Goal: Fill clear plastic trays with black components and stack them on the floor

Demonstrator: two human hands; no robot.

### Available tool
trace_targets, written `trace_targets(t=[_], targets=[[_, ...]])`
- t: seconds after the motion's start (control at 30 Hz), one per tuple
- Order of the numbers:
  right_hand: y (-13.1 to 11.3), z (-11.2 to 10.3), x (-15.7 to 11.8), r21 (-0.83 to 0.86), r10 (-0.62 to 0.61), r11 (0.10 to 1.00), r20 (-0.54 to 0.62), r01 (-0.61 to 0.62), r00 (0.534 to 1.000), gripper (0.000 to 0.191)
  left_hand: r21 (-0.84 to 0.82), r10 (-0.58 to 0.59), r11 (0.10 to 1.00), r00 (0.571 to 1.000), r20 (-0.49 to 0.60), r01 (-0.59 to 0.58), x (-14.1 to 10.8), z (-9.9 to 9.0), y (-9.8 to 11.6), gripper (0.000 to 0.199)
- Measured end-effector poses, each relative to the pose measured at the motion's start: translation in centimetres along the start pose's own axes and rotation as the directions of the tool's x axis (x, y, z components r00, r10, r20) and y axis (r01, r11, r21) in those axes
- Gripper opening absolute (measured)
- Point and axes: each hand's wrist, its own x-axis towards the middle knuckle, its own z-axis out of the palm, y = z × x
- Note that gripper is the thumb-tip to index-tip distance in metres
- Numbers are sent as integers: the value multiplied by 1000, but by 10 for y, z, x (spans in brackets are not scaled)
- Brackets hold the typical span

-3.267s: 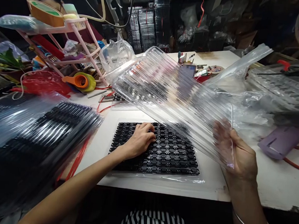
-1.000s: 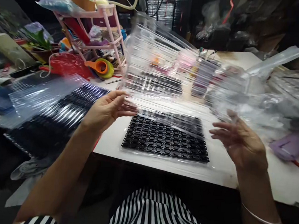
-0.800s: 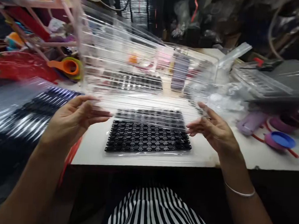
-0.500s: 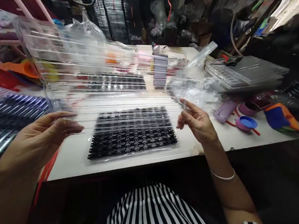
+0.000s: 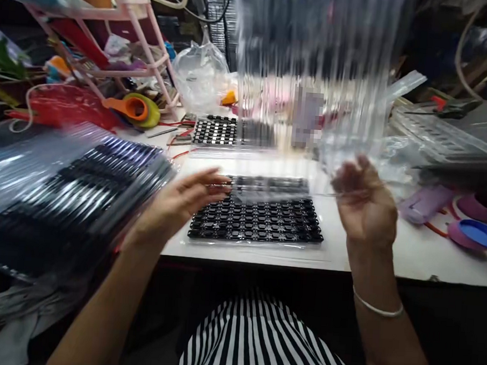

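Note:
A clear ribbed plastic tray (image 5: pixel 269 112) stands upright above the table, smeared by motion. At its lower right corner, the blurred fingers of my right hand (image 5: pixel 367 205) are curled against the plastic and appear to grip it. My left hand (image 5: pixel 184 200) is open, its fingers stretched toward the tray's lower left corner; no firm hold shows. Below lies a filled tray of black strips (image 5: pixel 257 225) in rows, its far part seen through the clear plastic.
To the left rises a stack of filled trays (image 5: pixel 80 193), overhanging the table edge. Behind it are a pink rack (image 5: pixel 131 58) and an orange scoop (image 5: pixel 134 108). Another parts tray (image 5: pixel 214 130) lies farther back. On the right are stacked clear trays (image 5: pixel 442 135) and a blue-topped cup (image 5: pixel 477 235).
The clear tray has turned from lying lengthwise between both hands to standing upright. My left hand has loosened its pinch and opened. The view has swung left.

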Motion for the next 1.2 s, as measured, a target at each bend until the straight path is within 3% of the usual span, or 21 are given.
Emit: trace_targets(t=[0.07,0.1,0.13,0.2,0.27,0.33,0.47,0.57,0.63,0.73,0.83,0.97,1.2], targets=[[17,18,-23,-49,115,993,203,-107,972,19,52,-127,991,976,174,120,-6,30,-18,51],[26,28,-35,-71,150,988,271,-136,951,20,0,-111,994,971,211,113,-9,45,-26,59],[35,37,-46,-77,163,986,313,-146,936,20,-63,-66,995,979,193,80,-10,60,-34,61],[49,51,-62,-60,155,988,347,-143,925,18,-151,50,987,999,14,-47,-11,82,-44,37],[55,55,-66,-69,181,983,353,-168,918,15,-131,93,985,986,-139,-111,-10,87,-44,17],[51,47,-59,-95,205,978,329,-184,922,12,-39,69,996,979,-193,-78,-10,73,-38,17],[19,9,-30,-144,146,983,200,-118,969,14,154,27,988,957,-288,18,-20,15,-21,25],[-3,-20,-17,-263,234,944,116,-197,965,19,213,38,976,915,-402,53,-34,-23,-16,34],[-8,-33,-17,-336,338,896,86,-292,937,35,255,28,963,900,-435,93,-42,-35,-18,39],[-7,-44,-26,-407,505,801,68,-438,860,65,328,-10,928,895,-445,174,-50,-42,-25,47],[-4,-53,-35,-478,591,721,45,-502,806,72,518,-13,814,899,-438,264,-56,-45,-34,43],[-4,-64,-43,-618,578,660,53,-428,814,82,704,9,644,917,-399,300,-61,-52,-48,39],[-5,-81,-52,-807,562,508,44,-303,826,83,790,-4,549,946,-324,273,-61,-51,-56,39]])
